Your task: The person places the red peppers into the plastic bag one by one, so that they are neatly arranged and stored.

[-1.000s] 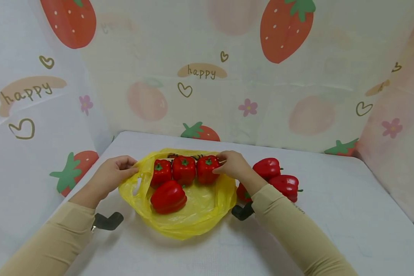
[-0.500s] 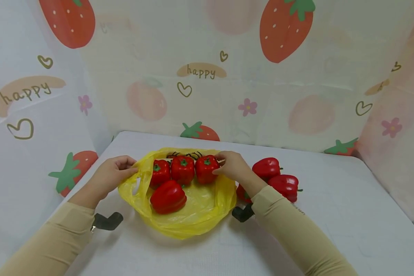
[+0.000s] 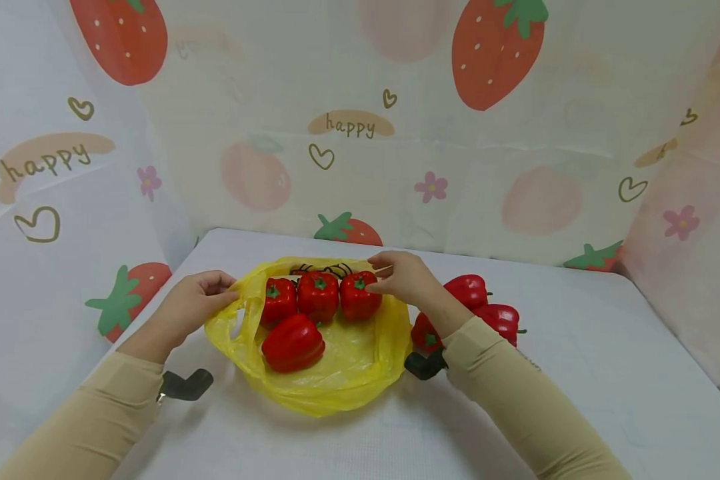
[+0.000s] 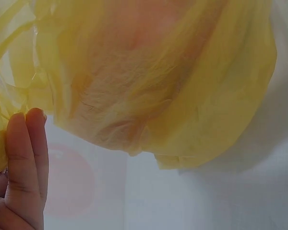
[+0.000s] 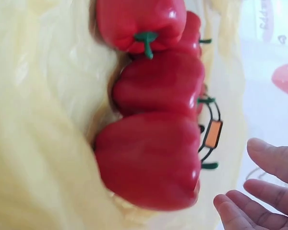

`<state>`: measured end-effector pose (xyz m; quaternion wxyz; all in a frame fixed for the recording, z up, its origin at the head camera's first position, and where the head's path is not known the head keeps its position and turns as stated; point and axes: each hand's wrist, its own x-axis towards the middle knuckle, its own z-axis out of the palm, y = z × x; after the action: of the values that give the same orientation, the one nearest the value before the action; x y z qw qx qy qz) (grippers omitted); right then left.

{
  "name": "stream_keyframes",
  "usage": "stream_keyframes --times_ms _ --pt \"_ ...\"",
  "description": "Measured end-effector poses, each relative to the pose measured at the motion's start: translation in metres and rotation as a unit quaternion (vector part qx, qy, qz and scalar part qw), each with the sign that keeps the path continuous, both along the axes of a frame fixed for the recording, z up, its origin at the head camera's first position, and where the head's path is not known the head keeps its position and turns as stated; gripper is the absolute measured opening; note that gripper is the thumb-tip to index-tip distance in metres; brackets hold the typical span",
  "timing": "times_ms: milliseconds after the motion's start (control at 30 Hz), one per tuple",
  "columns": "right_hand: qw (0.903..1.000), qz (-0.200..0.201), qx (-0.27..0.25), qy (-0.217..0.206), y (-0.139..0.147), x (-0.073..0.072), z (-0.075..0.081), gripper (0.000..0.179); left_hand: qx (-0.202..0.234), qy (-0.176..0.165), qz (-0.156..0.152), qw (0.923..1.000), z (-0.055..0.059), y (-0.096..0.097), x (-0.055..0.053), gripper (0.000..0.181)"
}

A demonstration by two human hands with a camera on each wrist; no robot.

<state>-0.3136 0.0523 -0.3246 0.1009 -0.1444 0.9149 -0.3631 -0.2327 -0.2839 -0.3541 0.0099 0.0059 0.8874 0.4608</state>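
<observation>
A yellow plastic bag lies with its mouth spread wide toward me. Inside, three red bell peppers stand in a row at the back, stems up. A fourth-side neighbour, one more bell pepper, lies on its side in front of them. My left hand pinches the bag's left edge by a handle; the left wrist view shows its fingertips on the yellow film. Beside the rightmost pepper my right hand hovers with fingers extended. In the right wrist view that hand is apart from the peppers and holds nothing.
Three more red bell peppers lie on the white table right of the bag, partly behind my right forearm. A dark wrist mount sits under each wrist. A strawberry-print backdrop rises behind the table.
My right hand has let go of the rightmost pepper in the bag and lifted slightly up and away from it. My left hand and the bag stay nearly where they were.
</observation>
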Motion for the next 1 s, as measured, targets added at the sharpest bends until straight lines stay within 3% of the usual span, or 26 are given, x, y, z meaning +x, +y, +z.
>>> stream_keyframes --times_ms 333,567,1000 --pt "0.9961 0.087 -0.007 -0.011 -0.025 0.01 -0.001 0.046 0.002 -0.002 0.003 1.0 0.001 -0.001 0.001 0.027" --pt "0.9892 0.145 0.013 -0.01 -0.047 0.018 -0.01 0.035 -0.001 0.0 0.003 1.0 0.003 -0.001 0.004 0.027" --pt "0.9838 0.171 0.039 -0.035 -0.064 0.019 -0.028 0.027 -0.006 0.003 0.006 1.0 -0.001 -0.004 0.005 0.026"
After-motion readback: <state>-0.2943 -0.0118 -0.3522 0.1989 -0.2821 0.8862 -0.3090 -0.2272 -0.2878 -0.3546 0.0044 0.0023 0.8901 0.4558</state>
